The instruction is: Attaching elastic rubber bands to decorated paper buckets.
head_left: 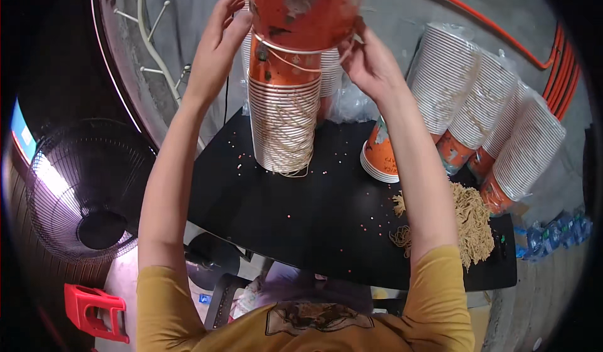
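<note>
Two hands framing an orange paper cup above a string-draped stack

In the head view, the left hand [216, 45] is curving along the left side of a printed orange cup [304, 22] at the top centre of the frame, fingers and thumb set wide. The right hand [373, 64] is bending its fingers around the cup's lower right edge. Some fingertips are hiding behind the cup, so how firmly either hand is gripping cannot be told. The cup is hanging or resting directly above a tall cup stack [282, 123] in the upper middle; whether the two are touching is unclear. Thin strings are trailing over the stack's white rims, with one loop crossing the orange body near its top.

Handling this well is probably depending on keeping the two hands opposite each other, holding the cup level and lining its rim up with the stack beneath. Pressing lightly is likely sparing the paper wall from denting. The loose strings are looking easy to snag, so keeping fingers and rim clear of them is mattering, as is avoiding sideways knocks to the stack. At the lower right, the right forearm is passing close over a tan string bundle [472, 226], so keeping the elbow lifted is helping.
</note>
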Demonstrator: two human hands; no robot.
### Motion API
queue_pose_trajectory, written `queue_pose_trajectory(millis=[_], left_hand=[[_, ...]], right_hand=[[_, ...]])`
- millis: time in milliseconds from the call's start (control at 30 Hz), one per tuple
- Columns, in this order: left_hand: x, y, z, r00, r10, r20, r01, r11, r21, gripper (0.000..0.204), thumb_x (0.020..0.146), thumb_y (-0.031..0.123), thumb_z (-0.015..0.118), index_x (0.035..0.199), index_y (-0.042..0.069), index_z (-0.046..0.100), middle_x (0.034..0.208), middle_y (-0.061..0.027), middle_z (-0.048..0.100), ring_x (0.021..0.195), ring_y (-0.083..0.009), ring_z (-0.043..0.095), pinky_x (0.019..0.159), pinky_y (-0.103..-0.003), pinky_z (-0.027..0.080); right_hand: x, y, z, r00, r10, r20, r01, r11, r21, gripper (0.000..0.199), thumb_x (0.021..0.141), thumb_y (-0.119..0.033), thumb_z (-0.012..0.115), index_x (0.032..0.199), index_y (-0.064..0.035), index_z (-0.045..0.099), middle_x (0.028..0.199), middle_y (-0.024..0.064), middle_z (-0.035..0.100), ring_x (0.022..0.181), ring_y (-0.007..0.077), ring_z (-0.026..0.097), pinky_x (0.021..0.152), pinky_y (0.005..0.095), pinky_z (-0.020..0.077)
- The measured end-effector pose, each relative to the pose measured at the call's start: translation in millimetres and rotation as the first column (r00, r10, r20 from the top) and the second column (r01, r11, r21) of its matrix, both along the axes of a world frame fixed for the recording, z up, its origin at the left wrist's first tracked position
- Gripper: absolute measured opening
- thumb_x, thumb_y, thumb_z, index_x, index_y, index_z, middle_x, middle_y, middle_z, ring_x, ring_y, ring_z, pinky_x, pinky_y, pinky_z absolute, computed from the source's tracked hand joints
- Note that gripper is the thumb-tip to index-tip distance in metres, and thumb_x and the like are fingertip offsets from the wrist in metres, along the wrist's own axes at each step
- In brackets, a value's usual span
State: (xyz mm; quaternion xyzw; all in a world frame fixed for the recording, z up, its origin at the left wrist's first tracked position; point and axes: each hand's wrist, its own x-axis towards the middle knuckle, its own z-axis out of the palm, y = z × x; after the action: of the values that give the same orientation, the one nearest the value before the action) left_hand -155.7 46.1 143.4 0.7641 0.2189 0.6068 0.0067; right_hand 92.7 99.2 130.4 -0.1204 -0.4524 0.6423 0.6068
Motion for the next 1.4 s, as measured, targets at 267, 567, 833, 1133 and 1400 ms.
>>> queue_pose_trajectory(millis=[267, 567, 833, 1133, 1400], left_hand=[[-21.7, 67.3, -16.7, 0.995, 0.079, 0.063, -0.065, 0.978, -0.198, 0.058, 0.095, 0.04, 0.058, 0.145, 0.016, 0.039, 0.135, -0.0116, 0.044, 0.123, -0.0221, 0.046, 0.101, -0.035, 0.04], [-23.6, 81.6, -38.4, 0.993, 0.119, 0.01, -0.111, 0.954, -0.278, 0.051, 0.097, 0.036, 0.053, 0.144, 0.021, 0.042, 0.122, -0.0069, 0.044, 0.119, -0.0167, 0.046, 0.102, -0.033, 0.037], [-40.9, 82.9, -66.2, 0.981, 0.189, 0.03, -0.167, 0.921, -0.352, 0.058, 0.097, 0.038, 0.054, 0.148, 0.018, 0.035, 0.125, -0.01, 0.046, 0.123, -0.0198, 0.044, 0.104, -0.035, 0.035], [-14.1, 80.5, -93.9, 0.98, 0.037, 0.197, 0.066, 0.867, -0.494, 0.08, 0.097, 0.056, 0.044, 0.154, 0.009, 0.013, 0.158, -0.0151, 0.017, 0.147, -0.0234, 0.012, 0.118, -0.038, 0.008], [9.3, 93.0, -109.8, 0.972, -0.008, 0.236, 0.086, 0.943, -0.321, 0.066, 0.1, 0.044, 0.045, 0.149, 0.003, 0.026, 0.152, -0.0151, 0.033, 0.14, -0.0248, 0.03, 0.114, -0.035, 0.023]], right_hand=[[-22.2, 63.3, -15.8, 0.887, -0.308, 0.344, 0.279, 0.951, 0.131, 0.036, 0.097, -0.029, 0.052, 0.126, -0.0088, 0.045, 0.097, 0.0063, 0.063, 0.066, 0.0118, 0.061, 0.046, 0.0212, 0.0475], [-17.8, 148.4, -39.8, 0.579, -0.558, 0.595, 0.384, 0.83, 0.404, 0.03, 0.094, -0.031, 0.05, 0.104, -0.0085, 0.067, 0.086, 0.0016, 0.065, 0.072, 0.0091, 0.057, 0.063, 0.0268, 0.0453], [-36.6, 154.5, -70.8, 0.552, -0.494, 0.672, 0.362, 0.868, 0.341, 0.038, 0.093, -0.031, 0.047, 0.103, -0.0007, 0.069, 0.096, 0.0057, 0.068, 0.087, 0.0138, 0.059, 0.078, 0.032, 0.0463], [-50.7, 102.2, -78.1, 0.528, -0.567, 0.632, 0.447, 0.818, 0.361, 0.077, 0.098, -0.061, 0.028, 0.131, 0.0038, 0.054, 0.131, 0.018, 0.057, 0.123, 0.0281, 0.053, 0.102, 0.0346, 0.0373], [-32.5, 99.6, -94.5, 0.516, -0.635, 0.575, 0.414, 0.772, 0.482, 0.073, 0.099, -0.057, 0.021, 0.131, 0.0001, 0.053, 0.132, 0.0258, 0.054, 0.128, 0.0405, 0.046, 0.107, 0.0413, 0.0339]])
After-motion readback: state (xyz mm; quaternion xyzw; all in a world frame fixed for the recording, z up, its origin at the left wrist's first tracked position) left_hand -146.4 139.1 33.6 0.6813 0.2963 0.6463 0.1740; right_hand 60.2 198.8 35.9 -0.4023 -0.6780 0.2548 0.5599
